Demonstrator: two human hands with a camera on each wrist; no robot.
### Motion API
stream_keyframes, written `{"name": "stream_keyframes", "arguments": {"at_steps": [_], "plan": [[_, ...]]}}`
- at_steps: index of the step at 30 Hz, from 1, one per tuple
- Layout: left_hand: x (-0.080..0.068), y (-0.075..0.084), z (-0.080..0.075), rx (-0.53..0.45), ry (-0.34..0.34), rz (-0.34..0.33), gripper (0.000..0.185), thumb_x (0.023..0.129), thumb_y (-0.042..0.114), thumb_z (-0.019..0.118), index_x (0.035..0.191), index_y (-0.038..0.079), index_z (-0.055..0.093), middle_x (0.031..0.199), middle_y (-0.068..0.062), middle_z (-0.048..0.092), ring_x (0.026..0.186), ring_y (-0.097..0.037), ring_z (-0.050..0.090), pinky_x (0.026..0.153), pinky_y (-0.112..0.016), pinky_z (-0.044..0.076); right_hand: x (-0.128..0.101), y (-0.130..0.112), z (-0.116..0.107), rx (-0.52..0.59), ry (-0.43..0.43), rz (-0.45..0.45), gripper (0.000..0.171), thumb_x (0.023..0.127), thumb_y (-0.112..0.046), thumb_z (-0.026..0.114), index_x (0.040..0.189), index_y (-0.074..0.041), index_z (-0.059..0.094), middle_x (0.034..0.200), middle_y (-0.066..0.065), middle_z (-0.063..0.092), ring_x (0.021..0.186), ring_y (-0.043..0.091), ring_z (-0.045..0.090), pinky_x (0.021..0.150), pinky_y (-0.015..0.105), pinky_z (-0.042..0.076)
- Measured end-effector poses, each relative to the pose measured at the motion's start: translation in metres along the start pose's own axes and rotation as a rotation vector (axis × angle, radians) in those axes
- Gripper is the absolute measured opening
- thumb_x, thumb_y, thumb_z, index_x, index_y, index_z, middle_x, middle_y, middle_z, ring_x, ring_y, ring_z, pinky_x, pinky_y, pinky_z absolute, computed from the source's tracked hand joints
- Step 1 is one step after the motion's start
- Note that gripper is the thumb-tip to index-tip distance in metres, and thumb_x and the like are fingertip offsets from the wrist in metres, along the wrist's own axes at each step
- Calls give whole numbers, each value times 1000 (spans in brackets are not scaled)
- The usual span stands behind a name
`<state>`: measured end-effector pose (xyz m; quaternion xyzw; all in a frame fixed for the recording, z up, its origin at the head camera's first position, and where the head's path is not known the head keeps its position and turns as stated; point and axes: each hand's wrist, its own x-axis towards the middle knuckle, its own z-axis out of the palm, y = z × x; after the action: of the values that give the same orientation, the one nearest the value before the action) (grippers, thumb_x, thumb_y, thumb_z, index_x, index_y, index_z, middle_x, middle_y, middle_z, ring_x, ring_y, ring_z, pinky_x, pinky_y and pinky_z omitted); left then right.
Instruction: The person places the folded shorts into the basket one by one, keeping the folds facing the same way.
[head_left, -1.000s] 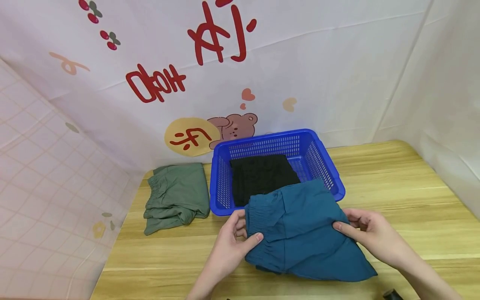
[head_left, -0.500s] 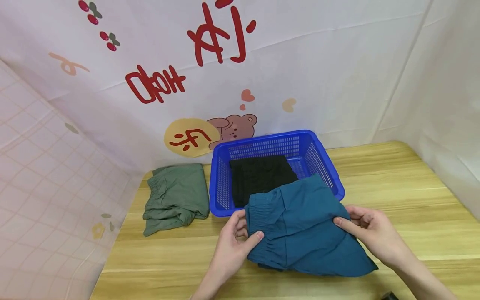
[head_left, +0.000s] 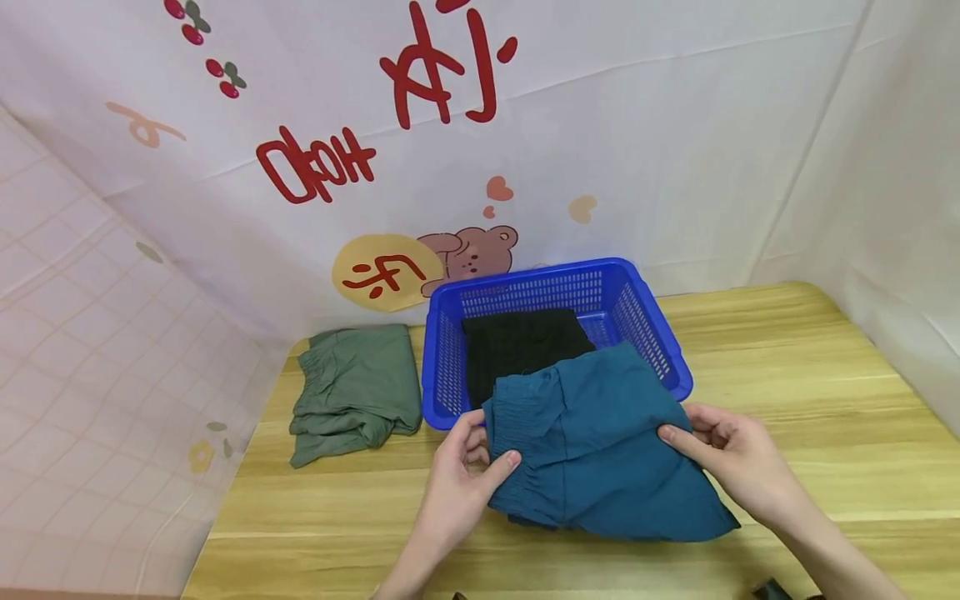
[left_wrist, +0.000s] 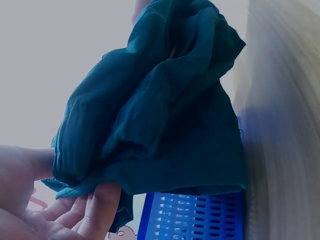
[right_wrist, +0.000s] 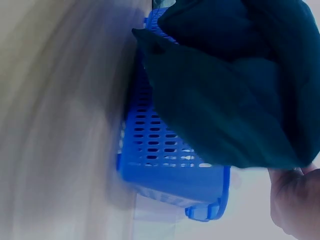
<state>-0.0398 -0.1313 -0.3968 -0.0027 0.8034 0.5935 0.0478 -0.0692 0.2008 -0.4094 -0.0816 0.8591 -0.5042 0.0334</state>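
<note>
A folded teal garment (head_left: 600, 442) with an elastic waistband is lifted over the near rim of the blue basket (head_left: 660, 342). My left hand (head_left: 468, 467) pinches its left edge, thumb on top. My right hand (head_left: 720, 454) grips its right edge. In the left wrist view the teal garment (left_wrist: 155, 110) hangs bunched above my fingers (left_wrist: 95, 210), with the basket (left_wrist: 195, 217) below. The right wrist view shows the teal garment (right_wrist: 235, 95) dark against the basket (right_wrist: 165, 165). A black garment (head_left: 517, 346) lies inside the basket.
A folded green garment (head_left: 352, 392) lies on the wooden table (head_left: 810, 367) left of the basket. A printed white backdrop (head_left: 525, 125) closes the back and a tiled sheet the left. A small dark object (head_left: 768, 590) sits at the bottom edge.
Both hands have carried the teal garment a little up and toward the basket, so more of it overlaps the near rim. The lower right corner has drawn in.
</note>
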Motion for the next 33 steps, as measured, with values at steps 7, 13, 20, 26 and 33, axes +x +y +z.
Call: {"name": "stream_keyframes", "arguments": {"at_steps": [7,13,20,26,33], "plan": [[3,12,-13,28,74,66,63,96,15,77,149,0,48,105,-10,68,85,-10,55,80,-20,48,18,-21,1,-10,23,-103,15,102,-18,71,95,-5,69,70,-12,57,61,11,51,53,26,39],[6,29,-32,82,142,133,63,96,11,76,150,-2,48,110,-15,71,86,-11,56,81,-22,48,38,-50,-1,-46,25,-192,30,100,-18,72,79,-6,56,65,-8,34,56,13,37,50,29,30],[26,47,-51,176,198,156,66,97,15,76,154,1,46,129,-19,72,94,-17,61,94,-36,48,71,-78,-6,-27,1,-256,39,100,-16,72,73,-4,46,61,-7,29,50,11,34,49,30,29],[42,52,-57,164,220,173,62,97,14,75,153,4,48,120,-18,72,89,-17,58,85,-32,43,93,-90,-9,-36,-28,-244,23,101,-19,71,86,-4,64,61,-7,49,53,10,48,54,28,36],[59,59,-61,148,224,186,68,99,15,73,159,5,41,141,-22,65,102,-27,63,92,-37,48,112,-99,-13,-88,-5,-251,30,103,-24,70,82,-5,59,63,-6,44,56,11,45,58,28,35]]}}
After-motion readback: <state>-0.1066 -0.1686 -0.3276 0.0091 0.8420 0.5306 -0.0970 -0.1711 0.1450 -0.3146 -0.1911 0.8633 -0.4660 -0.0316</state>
